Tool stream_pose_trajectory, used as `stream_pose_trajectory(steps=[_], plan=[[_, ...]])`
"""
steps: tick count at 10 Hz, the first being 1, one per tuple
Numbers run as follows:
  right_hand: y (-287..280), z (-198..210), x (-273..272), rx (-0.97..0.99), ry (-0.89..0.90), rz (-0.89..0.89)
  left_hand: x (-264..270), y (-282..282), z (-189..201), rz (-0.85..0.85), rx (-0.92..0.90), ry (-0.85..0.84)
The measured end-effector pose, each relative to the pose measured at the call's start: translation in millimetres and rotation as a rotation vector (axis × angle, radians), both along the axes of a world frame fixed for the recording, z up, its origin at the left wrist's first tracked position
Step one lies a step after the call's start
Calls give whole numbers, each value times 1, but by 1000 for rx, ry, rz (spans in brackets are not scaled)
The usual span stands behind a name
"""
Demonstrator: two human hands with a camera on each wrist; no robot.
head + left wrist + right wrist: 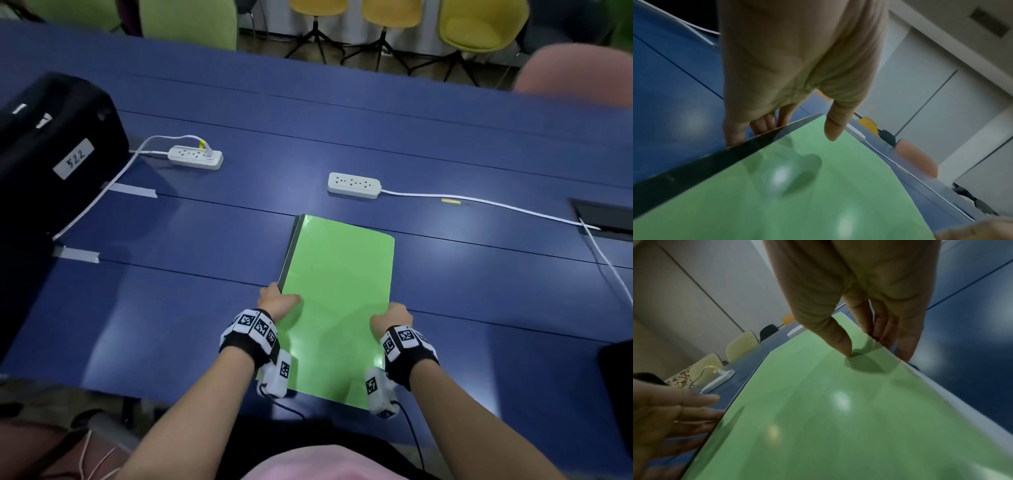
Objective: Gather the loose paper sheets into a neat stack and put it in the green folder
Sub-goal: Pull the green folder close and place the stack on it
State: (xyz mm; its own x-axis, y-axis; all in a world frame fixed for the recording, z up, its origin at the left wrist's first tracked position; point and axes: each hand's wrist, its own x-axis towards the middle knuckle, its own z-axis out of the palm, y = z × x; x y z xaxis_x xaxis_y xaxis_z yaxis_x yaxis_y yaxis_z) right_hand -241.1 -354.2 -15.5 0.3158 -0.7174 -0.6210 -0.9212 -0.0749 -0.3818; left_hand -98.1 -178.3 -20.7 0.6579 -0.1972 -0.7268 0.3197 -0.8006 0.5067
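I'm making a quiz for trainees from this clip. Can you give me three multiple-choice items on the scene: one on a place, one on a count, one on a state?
1. Where does the green folder lie?
A. on the blue table
B. on a yellow chair
C. on the floor

2. How many white power strips are on the table?
A. one
B. two
C. four

3. What state is the folder in?
A. wide open
B. closed, held at both side edges
C. standing upright

Answers:
1 A, the head view shows it flat on the table.
2 B, one strip lies far left and another beyond the folder.
3 B, the left hand and right hand grip its edges, cover shut.
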Motion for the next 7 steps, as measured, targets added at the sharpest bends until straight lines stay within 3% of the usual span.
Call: stream_pose_trajectory(steps=[3,6,7], plan=[[37,-1,55,13,-96,145,53,56,5,159,2,-26],[49,-4,70,31,-93,50,71,70,1,89,-34,-68],[45,8,67,38,-90,50,76,84,7,65,-25,-10]])
